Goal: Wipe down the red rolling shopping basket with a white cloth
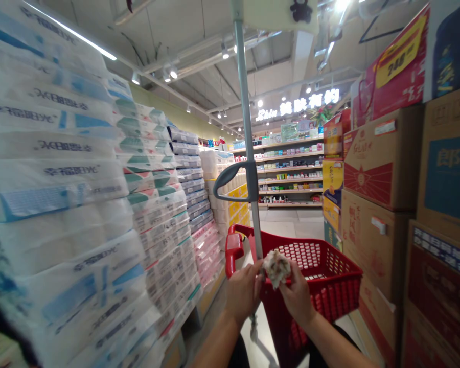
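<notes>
A crumpled, stained off-white rag (276,268) is pinched in my right hand (298,297), over the near edge of a red plastic shopping cart (322,301). Close on its left, my left hand (240,290) is closed around the lower part of an upright metal pole (249,128). The pole rises from the cart's near left side and carries a grey loop handle (235,181) higher up. My left fingertips come near the rag; whether they touch it I cannot tell. A red handle part (234,246) of the cart stands just above my left hand.
Tall stacks of wrapped tissue packs (72,168) line the left side. Piled cardboard cartons (379,158) border the right, close to the cart. Ahead, pale aisle floor (291,220) leads to shelves (291,168) of small goods. A pale sign board (279,15) tops the pole.
</notes>
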